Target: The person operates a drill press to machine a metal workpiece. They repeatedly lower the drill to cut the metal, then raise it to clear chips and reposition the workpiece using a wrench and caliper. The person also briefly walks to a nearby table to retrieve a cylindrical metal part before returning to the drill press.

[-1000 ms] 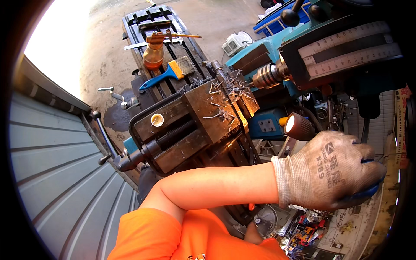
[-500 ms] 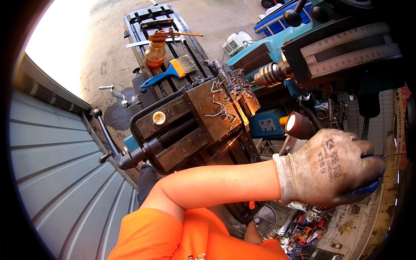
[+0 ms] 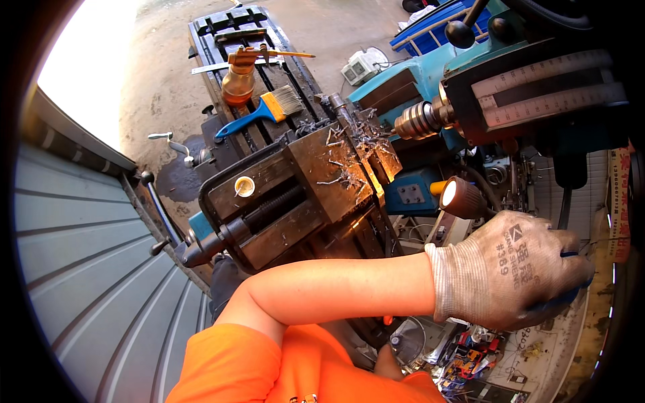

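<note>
The vise point(image 3: 310, 162) sits at the middle of the view, and to its right, low over the workshop clutter, is the person's left hand point(image 3: 514, 272) in a worn grey glove with blue showing at the fingers. The fingers are curled inward, the back of the glove faces the camera, and the palm side is hidden, so whether the hand grips anything cannot be told. A dark lever point(image 3: 565, 208), also right of the vise, runs down close to the knuckles; contact cannot be made out. A lit brown lamp point(image 3: 463, 198) stands between the vise and the glove. The bare left forearm point(image 3: 342, 287) crosses below the vise from an orange sleeve point(image 3: 225, 363). The right hand cannot be made out.

Metal shavings point(image 3: 346, 178) lie on the vise's upper face, and more are heaped around a round metal piece point(image 3: 344, 111) at its far edge. Right of that piece is a metal chuck point(image 3: 418, 121), below the machine's scale plate point(image 3: 544, 87). On the vise's left part rests a small cup point(image 3: 244, 187) with yellowish contents. Beyond the vise, the slotted counter point(image 3: 304, 75) carries a blue-handled brush point(image 3: 259, 115) and an amber oil bottle point(image 3: 238, 86).
</note>
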`<state>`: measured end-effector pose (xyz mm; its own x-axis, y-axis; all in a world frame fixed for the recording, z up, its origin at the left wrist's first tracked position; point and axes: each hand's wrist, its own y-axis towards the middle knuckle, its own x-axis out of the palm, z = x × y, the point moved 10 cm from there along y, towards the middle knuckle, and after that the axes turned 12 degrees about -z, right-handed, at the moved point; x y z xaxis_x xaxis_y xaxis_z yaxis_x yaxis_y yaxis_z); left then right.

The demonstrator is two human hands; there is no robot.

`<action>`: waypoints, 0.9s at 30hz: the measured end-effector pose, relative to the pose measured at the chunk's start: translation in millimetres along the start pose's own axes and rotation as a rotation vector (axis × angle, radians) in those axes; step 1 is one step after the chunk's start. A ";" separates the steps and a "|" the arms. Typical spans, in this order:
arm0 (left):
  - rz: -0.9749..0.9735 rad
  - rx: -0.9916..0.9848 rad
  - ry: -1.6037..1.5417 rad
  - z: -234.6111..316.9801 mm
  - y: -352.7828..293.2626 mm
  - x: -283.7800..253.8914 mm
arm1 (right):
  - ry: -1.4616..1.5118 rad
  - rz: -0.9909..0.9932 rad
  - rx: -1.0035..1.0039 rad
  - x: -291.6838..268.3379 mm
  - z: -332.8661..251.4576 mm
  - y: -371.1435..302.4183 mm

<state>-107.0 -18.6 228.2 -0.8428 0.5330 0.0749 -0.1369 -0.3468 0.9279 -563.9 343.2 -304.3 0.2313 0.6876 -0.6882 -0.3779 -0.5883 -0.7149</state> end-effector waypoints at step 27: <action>-0.022 0.004 0.016 -1.6 -1.1 0.1 | 0.013 -0.028 0.014 -1.7 -27.7 2.0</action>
<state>-107.8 -19.4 226.6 -0.8478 0.5281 0.0482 -0.1538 -0.3319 0.9307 -540.2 329.1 -308.0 0.2538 0.6981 -0.6695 -0.3835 -0.5628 -0.7323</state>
